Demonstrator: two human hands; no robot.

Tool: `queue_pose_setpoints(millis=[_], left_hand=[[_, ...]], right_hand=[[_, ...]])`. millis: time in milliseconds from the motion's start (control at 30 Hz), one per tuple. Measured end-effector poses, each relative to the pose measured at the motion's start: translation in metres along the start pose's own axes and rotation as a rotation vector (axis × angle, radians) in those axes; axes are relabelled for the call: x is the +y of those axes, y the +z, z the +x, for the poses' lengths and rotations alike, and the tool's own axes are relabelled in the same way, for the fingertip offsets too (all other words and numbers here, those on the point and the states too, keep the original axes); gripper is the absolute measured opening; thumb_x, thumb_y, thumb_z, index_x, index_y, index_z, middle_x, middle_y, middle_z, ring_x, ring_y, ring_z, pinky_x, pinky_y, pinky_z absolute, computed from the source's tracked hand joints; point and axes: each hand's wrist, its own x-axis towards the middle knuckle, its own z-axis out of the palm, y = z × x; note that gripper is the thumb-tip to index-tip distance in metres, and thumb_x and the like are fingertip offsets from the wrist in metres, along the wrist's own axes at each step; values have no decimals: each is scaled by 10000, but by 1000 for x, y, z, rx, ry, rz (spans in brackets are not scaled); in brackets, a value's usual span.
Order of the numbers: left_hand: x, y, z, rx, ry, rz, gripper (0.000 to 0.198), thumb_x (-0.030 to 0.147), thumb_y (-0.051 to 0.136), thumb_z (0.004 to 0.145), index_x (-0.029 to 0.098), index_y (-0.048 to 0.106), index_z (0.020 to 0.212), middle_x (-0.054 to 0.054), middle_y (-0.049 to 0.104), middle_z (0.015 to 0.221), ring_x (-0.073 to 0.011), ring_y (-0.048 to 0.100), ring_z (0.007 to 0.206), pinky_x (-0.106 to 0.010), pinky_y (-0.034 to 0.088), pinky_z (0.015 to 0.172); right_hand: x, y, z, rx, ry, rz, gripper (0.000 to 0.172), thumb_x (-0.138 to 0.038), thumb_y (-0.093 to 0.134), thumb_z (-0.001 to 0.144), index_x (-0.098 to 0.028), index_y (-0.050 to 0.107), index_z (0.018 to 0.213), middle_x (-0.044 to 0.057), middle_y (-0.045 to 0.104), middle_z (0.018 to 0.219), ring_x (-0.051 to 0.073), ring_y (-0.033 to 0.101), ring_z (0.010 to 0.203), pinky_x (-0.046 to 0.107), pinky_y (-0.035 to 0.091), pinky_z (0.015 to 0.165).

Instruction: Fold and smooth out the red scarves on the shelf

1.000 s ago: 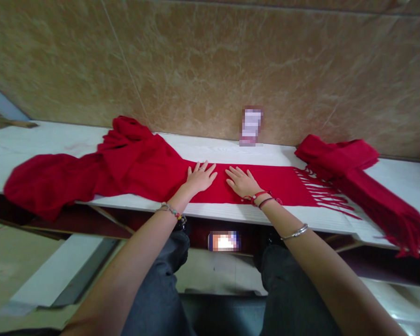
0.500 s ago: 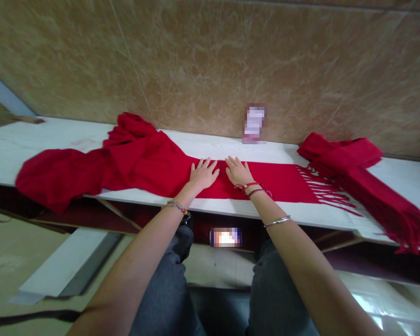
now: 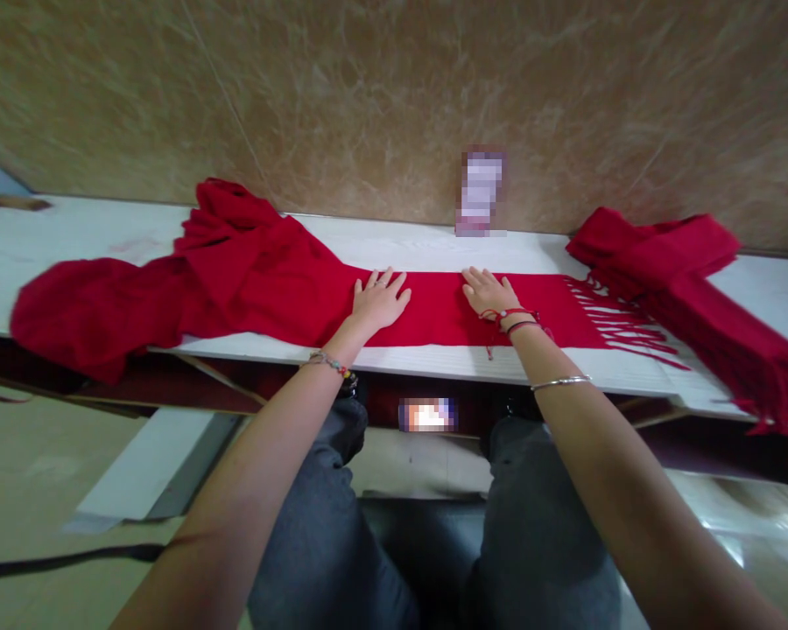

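A long red scarf (image 3: 430, 306) lies along the white tabletop, flat in its middle and right part, with a fringe at its right end. Its left part is bunched in loose folds, and some of it hangs over the front edge. My left hand (image 3: 379, 302) rests flat on the smooth stretch beside the folds, fingers spread. Farther right, my right hand (image 3: 490, 293) lies palm down on the same stretch, nearer the fringe, with its fingers out. A second red scarf (image 3: 670, 271), folded and fringed, lies at the right; the first scarf's fringe reaches to it.
Behind the narrow white tabletop (image 3: 368, 241) stands a brown marbled wall (image 3: 368, 105). A blurred-out item (image 3: 481, 192) is at the wall. Under the top are dark shelves, with another blurred-out item (image 3: 428, 415). A white board (image 3: 148, 464) is at the lower left.
My right hand has slid to the right along the scarf, away from my left hand. My left hand stays in place on the cloth. The whole view has shifted slightly.
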Motion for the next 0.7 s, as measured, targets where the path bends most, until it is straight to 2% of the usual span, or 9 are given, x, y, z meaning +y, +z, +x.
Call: queue_pose_setpoints(millis=[133, 267, 400, 567, 700], left_hand=[[0, 0, 0, -4, 8, -11, 562, 459, 178, 934, 258, 283, 1449, -24, 202, 1539, -267, 165, 1410, -534, 164, 1117], [-1, 1, 1, 0, 8, -18, 561, 461, 176, 934, 264, 284, 1448, -19, 199, 1540, -271, 168, 1409, -535, 164, 1117], [-1, 1, 1, 1, 12, -22, 560, 467, 174, 935, 271, 281, 1449, -12, 194, 1542, -273, 161, 1411, -537, 155, 1120], [0, 1, 0, 14, 12, -14, 553, 455, 184, 939, 263, 287, 1447, -21, 215, 1536, -278, 187, 1402, -539, 176, 1112], [0, 1, 0, 15, 11, -10, 552, 455, 189, 939, 261, 295, 1444, -24, 213, 1536, -274, 179, 1405, -540, 173, 1111]], right_hand=[[48, -3, -8, -11, 103, -31, 539, -320, 212, 927, -191, 281, 1446, 62, 247, 1524, 248, 242, 1384, 554, 233, 1085], [97, -1, -13, 59, 139, -61, 524, -326, 230, 915, -199, 331, 1413, 112, 309, 1496, 285, 298, 1357, 612, 289, 1027], [130, 1, -18, 84, 195, -111, 510, -314, 231, 909, -174, 378, 1377, 149, 364, 1457, 301, 348, 1321, 595, 345, 992], [139, -4, -24, 128, 242, -134, 480, -280, 223, 908, -108, 478, 1277, 197, 496, 1317, 294, 460, 1219, 497, 404, 958], [116, -19, -19, 243, 227, -140, 481, -298, 244, 914, -62, 522, 1229, 227, 478, 1328, 319, 439, 1230, 498, 380, 973]])
